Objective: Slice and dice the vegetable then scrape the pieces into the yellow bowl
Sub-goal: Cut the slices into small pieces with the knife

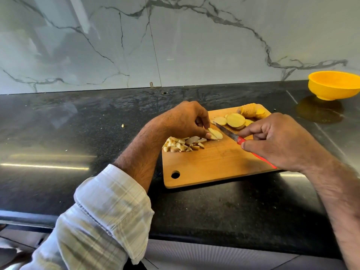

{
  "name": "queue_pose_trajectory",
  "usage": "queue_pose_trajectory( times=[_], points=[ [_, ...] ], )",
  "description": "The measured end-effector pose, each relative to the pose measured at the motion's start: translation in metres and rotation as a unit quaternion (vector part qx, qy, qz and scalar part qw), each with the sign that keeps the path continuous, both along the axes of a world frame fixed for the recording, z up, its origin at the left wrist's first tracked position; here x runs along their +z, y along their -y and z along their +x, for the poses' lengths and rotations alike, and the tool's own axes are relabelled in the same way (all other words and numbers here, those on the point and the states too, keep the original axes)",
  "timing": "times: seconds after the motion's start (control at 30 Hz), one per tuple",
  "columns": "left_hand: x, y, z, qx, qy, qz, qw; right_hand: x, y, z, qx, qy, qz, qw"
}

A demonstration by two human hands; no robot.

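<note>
Your left hand [187,118] pins a slice [215,134]; right hand [276,140] grips the knife [227,132]; dice [183,144] piled, rounds [235,120] uncut, bowl [334,85] unfilled.

Bright daylight — streaks of glare on the glossy counter [58,145]; wide-angle bending at edges.

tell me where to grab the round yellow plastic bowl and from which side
Grip the round yellow plastic bowl by its near-left rim, coming from the wooden cutting board side. It stands upright and open on the black counter, its wide rim flaring above a narrow foot.
</note>
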State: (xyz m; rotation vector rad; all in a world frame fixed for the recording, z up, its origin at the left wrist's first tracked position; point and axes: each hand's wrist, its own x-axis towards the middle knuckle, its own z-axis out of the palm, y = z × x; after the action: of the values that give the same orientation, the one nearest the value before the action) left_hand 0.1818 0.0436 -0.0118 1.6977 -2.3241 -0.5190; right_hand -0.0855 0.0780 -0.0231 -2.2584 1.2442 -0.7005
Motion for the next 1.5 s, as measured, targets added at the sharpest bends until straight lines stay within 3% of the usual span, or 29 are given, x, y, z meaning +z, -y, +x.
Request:
queue_pose_trajectory(
  times=[0.57,0.7,1.1,1.37,1.5],
  points=[
    [0.0,-0.004,-0.008,-0.005,-0.014,0.003,1.0,-0.002,0.0,0.006,0.0,-0.109,-0.026,0.994],
    [-0.001,-0.007,-0.014,0.001,0.003,-0.006,1.0,-0.003,0.001,0.006,-0.031,-0.094,-0.056,0.993],
    [-0.007,-0.002,-0.024,0.052,0.089,-0.049,0.993,-0.001,-0.003,0.008,-0.028,-0.078,-0.028,0.996],
    [-0.002,-0.005,-0.012,0.021,-0.021,-0.044,0.999,-0.003,-0.005,0.011,-0.009,-0.062,-0.055,0.997],
    [-0.007,-0.002,-0.014,0.044,-0.033,-0.049,0.997,-0.002,-0.005,0.013,-0.014,-0.08,-0.048,0.996]
  ],
)
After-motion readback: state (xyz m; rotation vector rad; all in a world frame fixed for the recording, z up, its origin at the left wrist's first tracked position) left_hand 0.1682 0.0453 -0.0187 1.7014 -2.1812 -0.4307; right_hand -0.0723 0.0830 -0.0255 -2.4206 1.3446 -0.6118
